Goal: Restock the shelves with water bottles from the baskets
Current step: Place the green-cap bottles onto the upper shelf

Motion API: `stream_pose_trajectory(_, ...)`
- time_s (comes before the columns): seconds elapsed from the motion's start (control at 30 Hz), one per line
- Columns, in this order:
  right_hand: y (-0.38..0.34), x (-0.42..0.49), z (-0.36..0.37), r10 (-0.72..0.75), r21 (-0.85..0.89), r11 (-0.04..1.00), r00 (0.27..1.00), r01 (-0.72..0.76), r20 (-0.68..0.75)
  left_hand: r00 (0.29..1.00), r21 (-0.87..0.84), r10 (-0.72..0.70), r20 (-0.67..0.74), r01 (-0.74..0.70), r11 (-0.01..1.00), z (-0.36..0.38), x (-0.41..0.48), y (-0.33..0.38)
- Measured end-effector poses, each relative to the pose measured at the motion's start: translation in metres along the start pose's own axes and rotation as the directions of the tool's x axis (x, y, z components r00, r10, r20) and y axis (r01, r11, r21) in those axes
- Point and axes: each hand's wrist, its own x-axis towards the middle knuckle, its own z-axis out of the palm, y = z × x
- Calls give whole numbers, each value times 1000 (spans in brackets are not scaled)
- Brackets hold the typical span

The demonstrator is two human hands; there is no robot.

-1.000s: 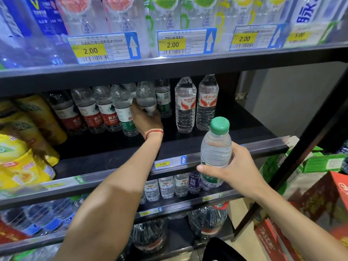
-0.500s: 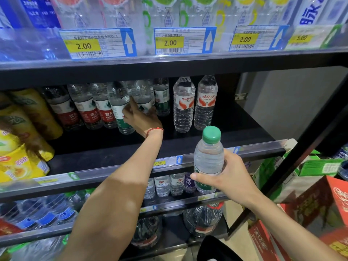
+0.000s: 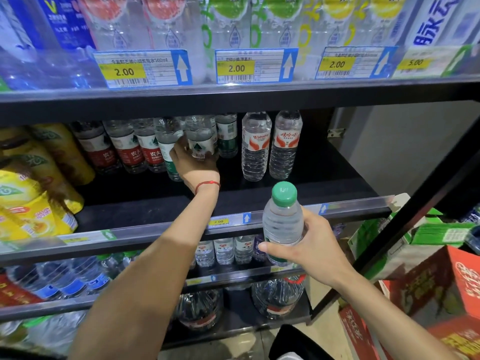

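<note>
From the head view, the left hand point(image 3: 193, 166), a red cord point(image 3: 207, 184) at its wrist, reaches deep into the black metal shelf point(image 3: 324, 183). It curls thumb and fingers round a clear plastic water bottle with a white-and-green label point(image 3: 201, 141) standing upright in the back row, with red-labelled clear bottles point(image 3: 130, 152) just to its left. The right hand point(image 3: 311, 249), lower and in front of the shelf's front rail, grips an upright clear plastic water bottle with a green screw cap point(image 3: 283, 222) by its lower half.
</note>
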Motion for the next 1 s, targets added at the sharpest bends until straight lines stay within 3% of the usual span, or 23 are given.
stream_pose_trajectory(0.07, -4, -3, 0, -11, -30, 999, 1000, 11, -15, 996, -49, 86, 14, -86, 995, -25, -20, 6)
stream_pose_trajectory(0.2, -20, -7, 0, -30, -120, 993, 998, 23, -51, 945, 340, 139, 296, -240, 909, -85, -54, 17)
stream_pose_trajectory(0.33, -30, -4, 2, -27, -234, 972, 1000, 26, 0, 777, 476, 197, 597, -541, 693, -131, -61, 20)
stream_pose_trajectory(0.47, -38, -5, 11, -32, -281, 959, 998, 45, 51, 642, 504, 202, 739, -727, 466, -168, -72, 12)
stream_pose_trajectory(0.6, -40, -6, 21, -134, -299, 943, 989, 146, 61, 492, 434, 218, 843, -862, 263, -203, -78, 5)
stream_pose_trajectory(0.73, -52, -6, 30, -366, -212, 913, 930, 349, -43, 484, 434, 213, 849, -868, 243, -212, -73, 11)
stream_pose_trajectory(0.83, -58, 11, 38, -505, -297, 837, 858, 460, -94, 487, 435, 192, 852, -863, 256, -210, -67, 18)
stream_pose_trajectory(1.0, -42, 64, 59, -488, -345, 832, 869, 433, -85, 466, 387, 253, 848, -870, 305, -208, -56, 16)
